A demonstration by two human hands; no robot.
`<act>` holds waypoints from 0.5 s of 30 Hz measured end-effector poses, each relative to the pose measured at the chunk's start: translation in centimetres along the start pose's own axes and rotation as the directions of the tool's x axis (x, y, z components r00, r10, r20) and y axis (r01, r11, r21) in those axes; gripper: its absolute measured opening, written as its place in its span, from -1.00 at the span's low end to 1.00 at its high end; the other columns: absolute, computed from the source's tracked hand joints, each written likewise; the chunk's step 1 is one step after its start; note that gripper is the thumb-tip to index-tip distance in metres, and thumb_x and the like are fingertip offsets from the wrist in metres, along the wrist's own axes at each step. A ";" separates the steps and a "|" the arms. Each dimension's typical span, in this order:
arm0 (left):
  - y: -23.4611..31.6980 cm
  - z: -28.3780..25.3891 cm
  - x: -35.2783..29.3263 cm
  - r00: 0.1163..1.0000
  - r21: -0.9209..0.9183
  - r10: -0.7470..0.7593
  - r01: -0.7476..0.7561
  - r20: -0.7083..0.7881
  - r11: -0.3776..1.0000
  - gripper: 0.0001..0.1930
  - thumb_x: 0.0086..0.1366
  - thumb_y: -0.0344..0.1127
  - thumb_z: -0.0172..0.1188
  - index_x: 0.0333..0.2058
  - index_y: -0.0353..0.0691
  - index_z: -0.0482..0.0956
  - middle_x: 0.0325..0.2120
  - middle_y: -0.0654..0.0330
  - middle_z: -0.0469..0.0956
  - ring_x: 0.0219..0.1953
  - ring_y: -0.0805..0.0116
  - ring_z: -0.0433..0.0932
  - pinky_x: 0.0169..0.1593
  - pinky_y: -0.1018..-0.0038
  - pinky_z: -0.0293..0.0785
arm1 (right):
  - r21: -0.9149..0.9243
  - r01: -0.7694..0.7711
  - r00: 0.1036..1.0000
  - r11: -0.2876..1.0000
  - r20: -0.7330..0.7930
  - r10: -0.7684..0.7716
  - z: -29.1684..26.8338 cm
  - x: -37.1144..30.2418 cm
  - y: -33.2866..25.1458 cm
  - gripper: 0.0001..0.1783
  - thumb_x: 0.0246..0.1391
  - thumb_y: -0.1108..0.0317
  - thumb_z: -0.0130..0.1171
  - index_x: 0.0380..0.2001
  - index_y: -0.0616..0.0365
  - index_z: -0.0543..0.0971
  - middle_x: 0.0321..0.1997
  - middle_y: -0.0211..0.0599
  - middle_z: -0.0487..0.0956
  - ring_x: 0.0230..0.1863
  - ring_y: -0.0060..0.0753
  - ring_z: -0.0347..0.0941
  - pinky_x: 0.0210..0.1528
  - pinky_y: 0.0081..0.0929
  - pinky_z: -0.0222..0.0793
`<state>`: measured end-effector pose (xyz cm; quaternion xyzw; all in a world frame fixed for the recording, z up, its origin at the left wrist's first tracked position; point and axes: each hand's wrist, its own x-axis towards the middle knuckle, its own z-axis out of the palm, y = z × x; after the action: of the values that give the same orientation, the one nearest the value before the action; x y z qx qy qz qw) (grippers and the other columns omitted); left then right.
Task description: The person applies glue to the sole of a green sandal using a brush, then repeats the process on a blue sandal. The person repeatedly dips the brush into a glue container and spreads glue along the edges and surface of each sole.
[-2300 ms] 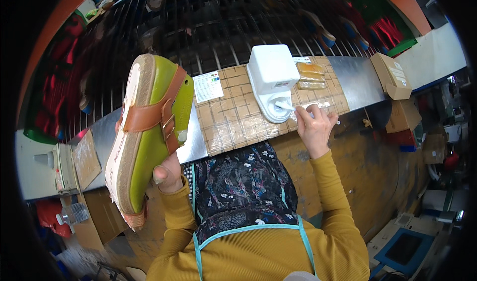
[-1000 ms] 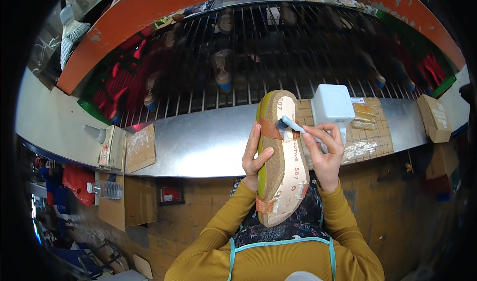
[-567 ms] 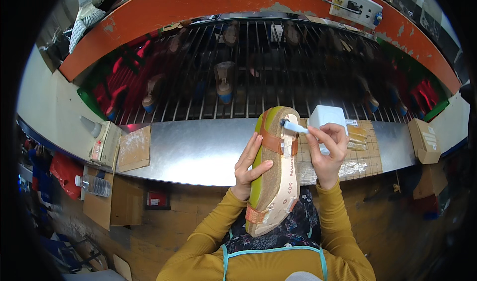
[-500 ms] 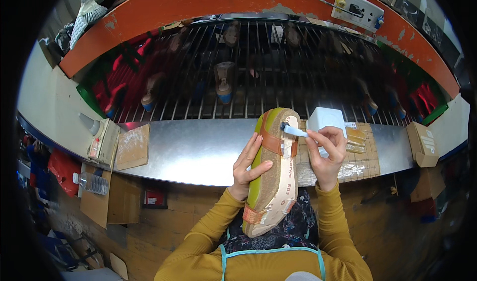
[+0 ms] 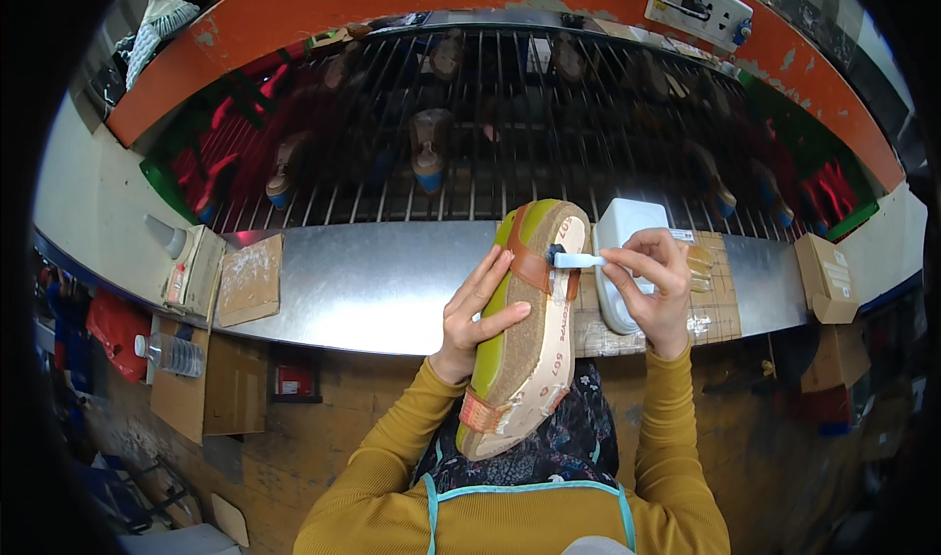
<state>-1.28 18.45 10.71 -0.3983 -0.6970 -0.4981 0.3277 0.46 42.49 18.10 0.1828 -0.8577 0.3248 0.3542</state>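
Lime-green shoe (image 5: 524,339) was held up around the near edge of our steel counter (image 5: 392,280), left hand (image 5: 472,325) wrapped round its side, probably so the pale sole (image 5: 555,364) faced the brush (image 5: 582,260). We had that brush pinched by its handle in our right hand (image 5: 659,285), dark bristles at the brown strap (image 5: 529,269), with the white container (image 5: 627,222) on the cardboard (image 5: 718,312) close by, likely for easy reach.

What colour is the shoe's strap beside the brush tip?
Brown; the strap on the shoe shows best in the head view.
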 end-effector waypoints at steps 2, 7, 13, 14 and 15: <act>-0.1 0.0 0.0 1.000 -0.018 -0.005 0.005 0.001 1.000 -0.57 0.02 -0.37 0.38 -0.09 0.13 0.56 0.18 -0.14 0.38 0.20 -0.23 0.37 0.18 0.11 0.42 | 0.082 -0.052 0.996 0.995 0.074 0.046 -0.3 0.1 0.5 -0.79 -0.16 0.31 0.44 -0.35 -0.02 0.74 -0.41 -0.52 0.49 -0.51 -0.61 0.29 -0.22 -0.51 0.05; 0.0 0.6 -0.7 0.999 -0.085 -0.036 0.033 -0.027 0.996 -0.59 0.05 -0.37 0.35 -0.08 0.10 0.55 0.20 -0.15 0.35 0.22 -0.22 0.35 0.21 0.12 0.39 | 0.195 -0.126 0.989 0.973 0.100 0.108 -0.1 -0.4 0.5 -0.80 -0.15 0.33 0.44 -0.35 0.00 0.74 -0.41 -0.52 0.49 -0.50 -0.62 0.31 -0.20 -0.52 0.08; -0.3 1.0 -1.5 0.996 -0.115 -0.073 0.068 -0.042 0.991 -0.58 0.07 -0.36 0.35 -0.06 0.11 0.53 0.21 -0.15 0.33 0.23 -0.20 0.33 0.23 0.11 0.35 | 0.114 -0.066 0.997 0.991 0.039 0.061 0.5 -1.9 -0.3 -0.77 -0.18 0.36 0.44 -0.33 -0.05 0.74 -0.40 -0.51 0.52 -0.44 -0.57 0.35 -0.20 -0.50 0.06; -0.3 0.9 -1.4 0.996 -0.111 -0.078 0.073 -0.043 0.991 -0.58 0.07 -0.36 0.35 -0.06 0.11 0.53 0.21 -0.15 0.33 0.23 -0.19 0.33 0.24 0.11 0.35 | 0.092 -0.052 0.998 0.994 0.035 0.049 0.4 -2.0 -0.5 -0.76 -0.18 0.36 0.44 -0.33 -0.06 0.74 -0.39 -0.51 0.52 -0.43 -0.57 0.36 -0.20 -0.49 0.05; -0.3 0.9 -1.5 0.996 -0.107 -0.082 0.077 -0.044 0.991 -0.58 0.06 -0.36 0.36 -0.06 0.11 0.53 0.21 -0.14 0.33 0.24 -0.19 0.33 0.24 0.11 0.35 | 0.071 -0.037 0.999 0.997 0.031 0.035 0.3 -2.0 -0.7 -0.76 -0.19 0.36 0.44 -0.33 -0.07 0.74 -0.39 -0.51 0.52 -0.42 -0.56 0.36 -0.20 -0.48 0.04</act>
<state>-0.91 18.96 9.08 -0.3748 -0.6770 -0.5562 0.3031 2.03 41.95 16.78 0.1846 -0.8538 0.3590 0.3286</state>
